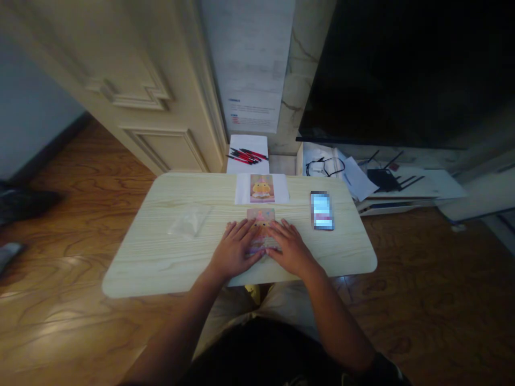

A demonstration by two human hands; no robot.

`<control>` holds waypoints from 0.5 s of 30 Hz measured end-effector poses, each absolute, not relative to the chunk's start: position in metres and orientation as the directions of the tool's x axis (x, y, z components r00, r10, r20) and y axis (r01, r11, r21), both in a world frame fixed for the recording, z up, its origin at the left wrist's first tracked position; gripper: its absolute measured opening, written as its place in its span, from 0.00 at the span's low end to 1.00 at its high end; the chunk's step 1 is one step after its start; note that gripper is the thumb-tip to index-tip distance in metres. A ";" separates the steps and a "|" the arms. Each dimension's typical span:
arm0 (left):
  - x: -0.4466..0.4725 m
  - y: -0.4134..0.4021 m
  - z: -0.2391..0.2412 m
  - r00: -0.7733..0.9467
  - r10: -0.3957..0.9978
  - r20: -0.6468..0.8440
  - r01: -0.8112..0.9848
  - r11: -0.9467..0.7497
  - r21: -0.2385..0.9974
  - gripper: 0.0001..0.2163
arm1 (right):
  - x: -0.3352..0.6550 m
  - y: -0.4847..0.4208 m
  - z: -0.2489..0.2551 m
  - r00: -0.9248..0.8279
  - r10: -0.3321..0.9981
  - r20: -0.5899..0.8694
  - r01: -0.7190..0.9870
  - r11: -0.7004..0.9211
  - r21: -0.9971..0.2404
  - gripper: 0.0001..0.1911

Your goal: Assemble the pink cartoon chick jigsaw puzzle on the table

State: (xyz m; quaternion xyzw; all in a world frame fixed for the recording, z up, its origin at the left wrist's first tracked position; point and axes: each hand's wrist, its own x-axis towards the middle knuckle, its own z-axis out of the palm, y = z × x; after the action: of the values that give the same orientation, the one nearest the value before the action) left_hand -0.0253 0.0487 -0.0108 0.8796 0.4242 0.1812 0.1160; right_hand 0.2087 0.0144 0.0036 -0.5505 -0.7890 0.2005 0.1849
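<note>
A small colourful picture sheet (260, 215) with a cartoon figure on it lies flat on the pale wood-grain table (148, 262). My left hand (236, 247) rests palm down over its left side, fingers stretched out. From the other side my right hand (290, 247) lies flat on the picture's right part, with its fingers spread. The thumbs almost meet at the lower edge, and the hands hide much of the sheet. Just beyond it is a white paper (281, 188) bearing a similar picture with a yellow cartoon figure (262, 188).
A clear plastic bag (189, 222) lies left on the table, a lit phone (322, 210) right. Behind are several red and black pens (246, 156) on a white surface, a cable (328, 165), a black router (384, 180) and a large dark screen (402, 75).
</note>
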 end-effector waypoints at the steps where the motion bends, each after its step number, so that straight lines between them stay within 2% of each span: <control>1: -0.026 0.050 -0.010 0.577 0.786 0.222 0.700 -0.616 0.362 0.35 | 0.209 0.015 0.005 -0.330 0.940 0.081 0.788 0.322 -0.525 0.34; 8: -0.026 0.057 0.002 0.598 0.753 0.274 0.631 -0.653 0.419 0.36 | 0.209 0.018 0.016 -0.357 0.911 0.207 0.717 0.409 -0.565 0.35; 15: -0.029 0.053 0.002 0.576 0.772 0.267 0.634 -0.629 0.451 0.35 | 0.213 0.013 0.009 -0.334 0.917 0.218 0.711 0.397 -0.580 0.34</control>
State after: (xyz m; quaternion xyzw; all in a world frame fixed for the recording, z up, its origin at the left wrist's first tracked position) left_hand -0.0289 0.0529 0.0015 0.8742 0.4022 0.2240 0.1546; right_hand 0.2133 0.0133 0.0092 -0.5131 -0.7931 0.1951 0.2639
